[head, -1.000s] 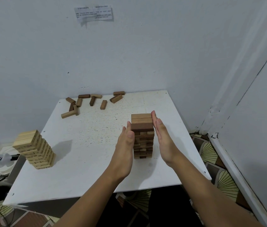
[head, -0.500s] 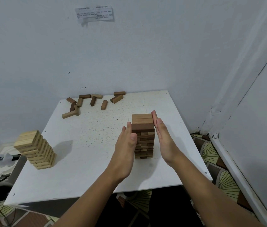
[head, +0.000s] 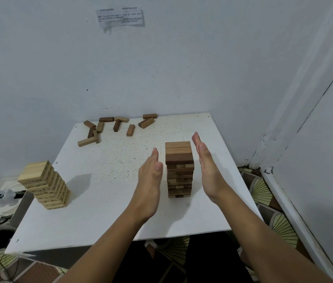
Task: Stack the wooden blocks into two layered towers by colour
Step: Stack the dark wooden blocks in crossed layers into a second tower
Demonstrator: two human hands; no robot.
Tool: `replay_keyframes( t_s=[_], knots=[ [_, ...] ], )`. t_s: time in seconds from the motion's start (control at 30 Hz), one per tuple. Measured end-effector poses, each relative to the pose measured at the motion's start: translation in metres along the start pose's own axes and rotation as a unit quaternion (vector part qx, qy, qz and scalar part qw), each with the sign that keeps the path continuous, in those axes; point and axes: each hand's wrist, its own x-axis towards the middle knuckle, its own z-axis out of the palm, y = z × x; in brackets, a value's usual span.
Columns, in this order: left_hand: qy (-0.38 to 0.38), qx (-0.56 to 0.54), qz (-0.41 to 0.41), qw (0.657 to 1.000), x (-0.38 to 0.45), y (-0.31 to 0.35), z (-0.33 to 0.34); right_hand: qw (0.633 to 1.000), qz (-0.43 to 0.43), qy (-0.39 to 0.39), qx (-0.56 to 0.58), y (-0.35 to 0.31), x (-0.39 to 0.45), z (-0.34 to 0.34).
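Note:
A tower of dark brown blocks (head: 179,170) stands right of centre on the white table (head: 104,201). My left hand (head: 150,180) is held flat just left of the tower, a small gap away. My right hand (head: 207,166) is flat on the tower's right, also apart from it. Both hold nothing. A tower of light blocks (head: 45,184) stands near the table's left edge. Several loose brown and light blocks (head: 116,125) lie scattered along the back edge.
Walls close in the table at the back and right. Left of the table lies a tray with a small white figure (head: 3,198) and cables. Patterned floor tiles (head: 267,193) show to the right. A paper note (head: 120,16) is stuck on the wall.
Both hands have drawn outward from the sides of the brown tower, leaving gaps. The tower stays standing.

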Motion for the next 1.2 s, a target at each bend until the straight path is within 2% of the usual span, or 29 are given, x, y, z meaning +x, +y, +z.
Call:
replay_keyframes(
  t_s=[0.1,0.2,0.33,0.47,0.57,0.7,0.83,1.0,1.2],
  knots=[
    [0.072,0.009,0.005,0.997,0.01,0.001,-0.016,0.998,-0.034,0.036,-0.045,-0.013,0.012,-0.004],
    [0.139,0.026,0.02,0.99,0.026,0.009,-0.039,0.984,-0.078,0.068,-0.144,-0.036,0.028,-0.007],
    [0.183,0.106,0.016,0.977,0.048,0.012,-0.075,0.947,-0.09,0.026,-0.306,-0.068,0.052,0.0],
    [0.172,0.225,-0.023,0.959,0.066,0.002,-0.11,0.876,-0.13,-0.022,-0.465,-0.096,0.07,0.034],
    [0.144,0.277,-0.06,0.948,0.074,-0.016,-0.126,0.856,-0.161,-0.045,-0.489,-0.104,0.076,0.078],
    [0.13,0.299,-0.099,0.94,0.084,-0.053,-0.137,0.87,-0.153,-0.076,-0.462,-0.082,0.08,0.143],
    [0.121,0.303,-0.124,0.937,0.094,-0.082,-0.136,0.905,-0.07,-0.085,-0.411,-0.028,0.086,0.186],
    [0.154,0.306,-0.148,0.928,0.115,-0.11,-0.134,0.92,-0.005,-0.039,-0.39,0.034,0.112,0.198],
    [0.201,0.323,-0.162,0.911,0.157,-0.136,-0.146,0.92,-0.01,0.007,-0.392,0.063,0.159,0.203]
  ],
)
